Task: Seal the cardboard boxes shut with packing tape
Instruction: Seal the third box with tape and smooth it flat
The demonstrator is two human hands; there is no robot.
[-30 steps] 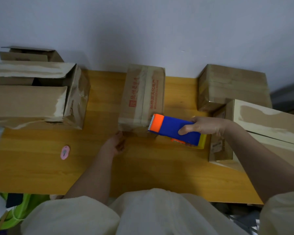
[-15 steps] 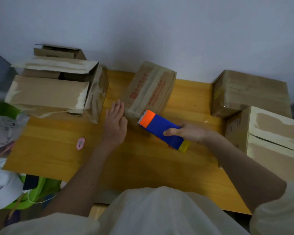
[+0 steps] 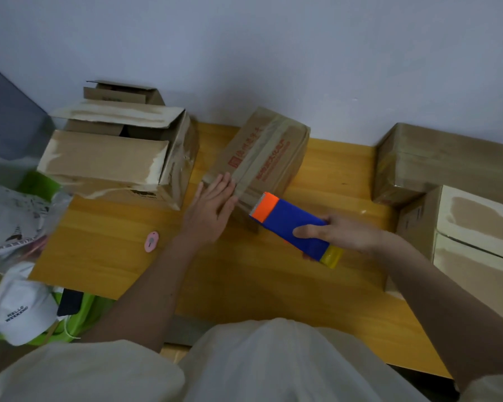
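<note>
Left hand: your left hand (image 3: 211, 208) lies flat, fingers straight, against the red-printed box (image 3: 262, 158).
Right hand: your right hand (image 3: 336, 232) grips the blue tape dispenser (image 3: 294, 229), orange end touching the box.

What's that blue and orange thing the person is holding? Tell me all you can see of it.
The tape dispenser is a flat, plastic-looking block: blue body, orange end with a small toothed cutting edge, yellow piece at the other end. The right hand grips it near the yellow end, thumb across the blue face. It lies slanted above the wooden table, its orange end at the near corner of the red-printed box.
</note>
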